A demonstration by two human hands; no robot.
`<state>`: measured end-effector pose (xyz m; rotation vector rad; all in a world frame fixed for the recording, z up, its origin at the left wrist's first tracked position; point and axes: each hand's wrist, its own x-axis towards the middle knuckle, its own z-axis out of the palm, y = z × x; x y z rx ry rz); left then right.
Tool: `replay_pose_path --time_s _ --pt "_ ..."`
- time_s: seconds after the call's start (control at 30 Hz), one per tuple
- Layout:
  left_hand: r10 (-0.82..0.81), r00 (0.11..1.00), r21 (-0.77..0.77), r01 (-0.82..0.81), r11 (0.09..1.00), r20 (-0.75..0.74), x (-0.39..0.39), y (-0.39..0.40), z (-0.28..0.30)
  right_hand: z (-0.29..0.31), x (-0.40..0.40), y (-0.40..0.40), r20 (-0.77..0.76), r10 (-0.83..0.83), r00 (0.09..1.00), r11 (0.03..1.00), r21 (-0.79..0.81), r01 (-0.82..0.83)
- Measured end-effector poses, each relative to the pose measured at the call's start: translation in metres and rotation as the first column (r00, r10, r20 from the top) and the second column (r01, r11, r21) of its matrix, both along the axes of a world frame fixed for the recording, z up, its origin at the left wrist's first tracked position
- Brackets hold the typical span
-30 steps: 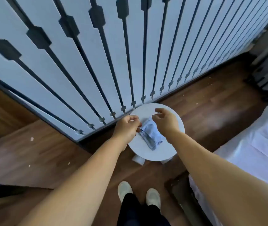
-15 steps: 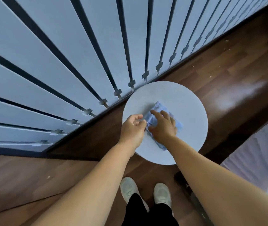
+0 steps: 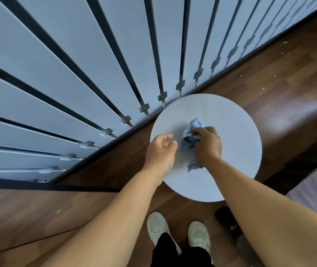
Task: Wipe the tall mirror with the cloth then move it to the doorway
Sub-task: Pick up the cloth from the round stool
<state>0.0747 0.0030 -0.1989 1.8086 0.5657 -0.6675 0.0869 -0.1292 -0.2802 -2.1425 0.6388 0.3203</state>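
Gripping crumpled blue cloth (image 3: 192,138): right hand (image 3: 208,144) fingers clamped | left hand (image 3: 160,151) loosely curled, empty | smooth round table (image 3: 236,151)

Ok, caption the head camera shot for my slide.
Right hand bunches a blue cloth on a round white table; left hand hovers empty.

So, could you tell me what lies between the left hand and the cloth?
Only bare tabletop, in the head view: the left hand sits apart from the cloth.

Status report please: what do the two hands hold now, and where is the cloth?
Right hand shut on crumpled light-blue cloth, on round white table. Left hand loosely curled, empty. Tall mirror not in view.
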Motion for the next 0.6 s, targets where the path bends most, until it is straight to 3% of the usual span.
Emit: replay_pose_path --time_s 0.1,0.17,0.3,0.4,0.6 --pt "0.003 1.0 -0.007 -0.003 1.0 0.001 -0.003 -0.008 0.023 0.044 0.004 0.008 0.139 -0.049 0.989 0.994 0.102 0.035" --pt "0.054 0.998 -0.096 -0.053 0.994 0.014 -0.003 -0.017 0.05 0.082 0.009 0.015 0.225 -0.044 0.973 0.986 0.169 0.005" --pt "0.295 0.948 -0.254 -0.257 0.932 0.124 0.005 -0.027 0.12 0.179 0.016 0.028 0.376 0.012 0.926 0.945 0.298 -0.134" --pt "0.438 0.871 -0.222 -0.391 0.893 0.225 0.013 -0.02 0.176 0.245 0.02 0.041 0.484 0.061 0.873 0.926 0.3 -0.23" --pt "0.534 0.73 -0.282 -0.454 0.845 0.427 0.002 0.025 0.299 0.367 0.015 0.093 0.668 0.155 0.728 0.887 0.23 -0.4"
